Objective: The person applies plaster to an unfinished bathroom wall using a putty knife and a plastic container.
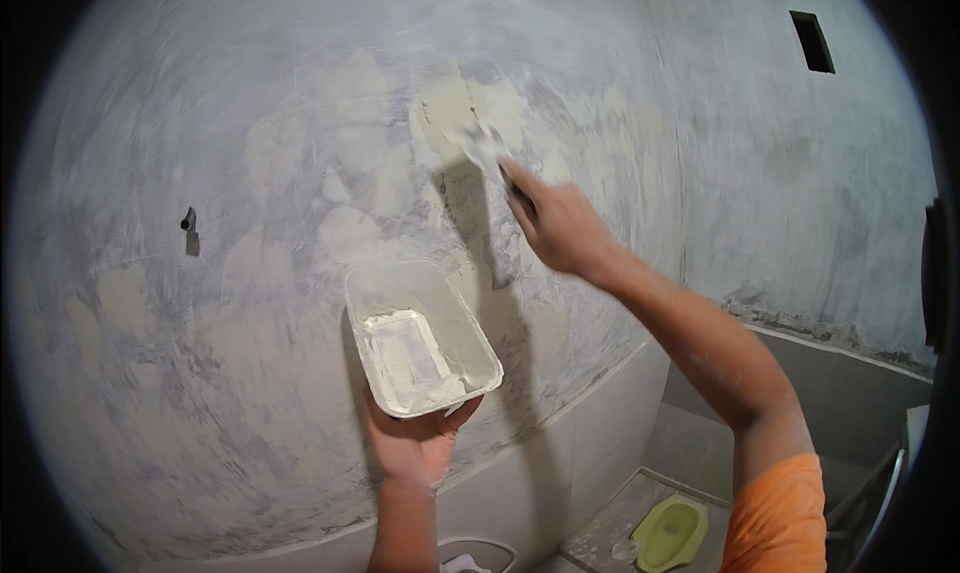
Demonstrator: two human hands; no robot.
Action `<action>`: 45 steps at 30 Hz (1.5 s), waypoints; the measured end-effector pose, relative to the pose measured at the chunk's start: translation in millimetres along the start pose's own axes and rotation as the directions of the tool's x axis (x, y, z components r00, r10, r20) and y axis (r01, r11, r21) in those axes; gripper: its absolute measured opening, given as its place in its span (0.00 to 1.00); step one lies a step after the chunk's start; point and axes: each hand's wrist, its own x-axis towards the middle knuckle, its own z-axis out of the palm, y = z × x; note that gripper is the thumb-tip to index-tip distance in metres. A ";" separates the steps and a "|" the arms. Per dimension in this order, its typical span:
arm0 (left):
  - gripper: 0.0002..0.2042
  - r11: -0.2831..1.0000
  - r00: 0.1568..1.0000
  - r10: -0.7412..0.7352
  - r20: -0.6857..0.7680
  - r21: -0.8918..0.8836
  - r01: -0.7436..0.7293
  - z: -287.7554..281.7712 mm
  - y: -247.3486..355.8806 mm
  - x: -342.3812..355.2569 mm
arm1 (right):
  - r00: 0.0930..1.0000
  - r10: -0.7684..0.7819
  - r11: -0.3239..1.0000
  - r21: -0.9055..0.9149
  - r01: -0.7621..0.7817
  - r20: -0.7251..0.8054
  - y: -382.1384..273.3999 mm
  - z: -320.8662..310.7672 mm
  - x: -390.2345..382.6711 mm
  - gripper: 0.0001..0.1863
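My left hand (418, 448) holds up a clear plastic tub (470, 345) from below, its fingers mostly hidden behind it. The tub tilts toward me, with off-white putty (405, 358) smeared over its bottom and lower corner. My right hand (560, 223) is closed round the handle of a putty knife (487, 153), whose blade is blurred. The blade lies at a pale, freshly coated patch (445, 108) on the grey wall (270, 173), above the tub. Whether the blade touches the wall is hard to tell.
A short pipe stub (188, 223) sticks out of the wall at left. The side wall at right has a dark rectangular opening (811, 42). Grey tiles (600, 403) cover the lower wall. A yellow-green squat toilet (672, 535) sits in the floor at lower right.
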 end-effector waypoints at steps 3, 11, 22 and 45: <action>0.33 1.000 1.000 0.003 0.002 0.005 -0.003 6.6 3.4 -2.7 | 0.996 -0.040 0.996 0.076 0.046 -0.083 -29.0 -1.3 68.8 0.24; 0.34 0.963 0.974 0.192 -0.119 0.215 -0.164 17.0 -2.4 -15.5 | 1.000 0.021 0.999 -0.032 -0.020 0.020 0.3 55.8 14.8 0.34; 0.33 0.924 0.956 0.278 -0.094 0.296 -0.240 35.7 -20.5 -10.2 | 0.991 -0.104 0.990 -0.090 0.112 0.086 73.2 31.2 -88.4 0.31; 0.33 0.934 0.946 0.220 -0.237 0.330 -0.135 47.9 -10.9 0.4 | 0.942 0.054 0.994 0.071 -0.082 0.330 71.0 70.4 -131.9 0.33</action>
